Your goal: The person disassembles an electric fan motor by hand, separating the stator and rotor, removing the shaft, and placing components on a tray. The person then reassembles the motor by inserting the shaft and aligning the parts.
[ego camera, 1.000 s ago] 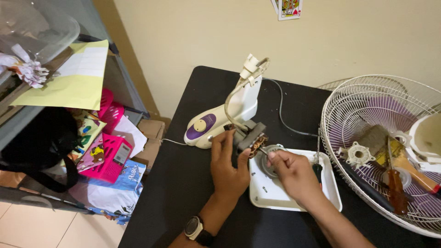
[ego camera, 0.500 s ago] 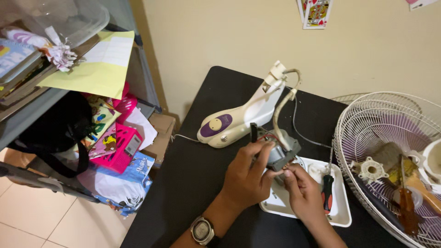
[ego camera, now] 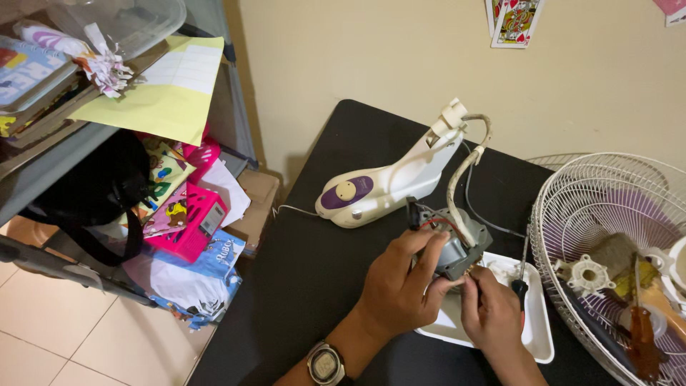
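Observation:
A grey fan motor (ego camera: 457, 243) with wires is gripped by my left hand (ego camera: 400, 286) above a white tray (ego camera: 539, 336) on the black table (ego camera: 321, 264). A cable runs from the motor up to the white and purple fan base (ego camera: 386, 182) lying behind it. My right hand (ego camera: 493, 311) pinches at the motor's lower right side, fingers closed on a small part that I cannot make out. A black-handled screwdriver (ego camera: 520, 286) stands in the tray beside that hand. A watch sits on my left wrist.
A white wire fan guard (ego camera: 607, 236) lies at the right with a white hub, a wooden-handled tool (ego camera: 643, 336) and other parts on it. Left of the table are a shelf with papers, a black bag (ego camera: 93, 193) and pink boxes (ego camera: 193, 221) on the tiled floor.
Both hands have lifted the motor off the tray and turned it over. The view has swung left and down. My right hand has shifted under the motor's right side.

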